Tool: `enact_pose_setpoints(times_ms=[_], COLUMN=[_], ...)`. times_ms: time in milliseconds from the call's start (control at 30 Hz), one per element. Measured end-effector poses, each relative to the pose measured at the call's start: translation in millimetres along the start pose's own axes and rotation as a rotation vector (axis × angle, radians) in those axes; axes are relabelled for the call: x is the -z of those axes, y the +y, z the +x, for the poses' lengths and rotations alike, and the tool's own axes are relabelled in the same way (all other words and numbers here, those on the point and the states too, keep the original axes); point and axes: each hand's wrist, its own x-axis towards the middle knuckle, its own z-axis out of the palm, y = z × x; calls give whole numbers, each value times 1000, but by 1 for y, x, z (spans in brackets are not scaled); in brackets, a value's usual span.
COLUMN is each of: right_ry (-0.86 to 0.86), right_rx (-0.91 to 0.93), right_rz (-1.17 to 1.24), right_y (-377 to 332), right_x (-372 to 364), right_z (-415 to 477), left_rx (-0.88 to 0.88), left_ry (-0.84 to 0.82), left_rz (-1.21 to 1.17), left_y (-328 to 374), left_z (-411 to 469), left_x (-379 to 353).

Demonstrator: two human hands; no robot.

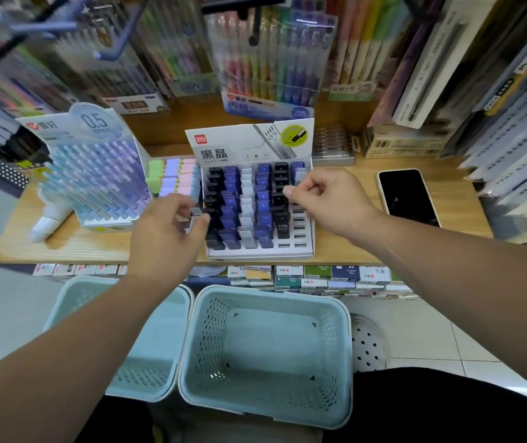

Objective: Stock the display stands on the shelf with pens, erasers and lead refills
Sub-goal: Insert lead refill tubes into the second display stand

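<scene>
A white lead refill stand (305, 247) sits mid-shelf, its slots holding black, blue and grey refill cases; several slots at the right stand open. My left hand (166, 233) pinches a small dark refill case (197, 212) at the stand's left edge. My right hand (326, 199) hovers over the stand's right columns, fingers curled, pinching a small pale case (288, 190). To the left stand a pen display (96, 174) full of pastel pens and a block of pastel erasers (175, 177).
A black phone (407, 196) lies on the wooden shelf (345, 251) at the right. Two pale blue baskets (268, 356) (147, 378) sit below in front of me. Hanging pen packs and notebooks crowd the back and right. Small boxes line the lower shelf.
</scene>
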Motion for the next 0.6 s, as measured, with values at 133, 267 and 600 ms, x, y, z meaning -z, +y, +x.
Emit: enact_pose_setpoints(times_ms=[133,267,600], right_ry=[-27,74,18], right_rx=[15,15,-296], right_rz=[-54,-160,-112], right_y=[-5,-5,29], right_x=[-1,-2,-13], right_z=[-5,-8,-12], left_rx=[150,215,255], left_ry=[-98,-192,-269], left_rz=[-81,-74,-58], left_y=[-15,-27,-48], left_z=[-24,-37,-27], left_x=[-8,-22,-43])
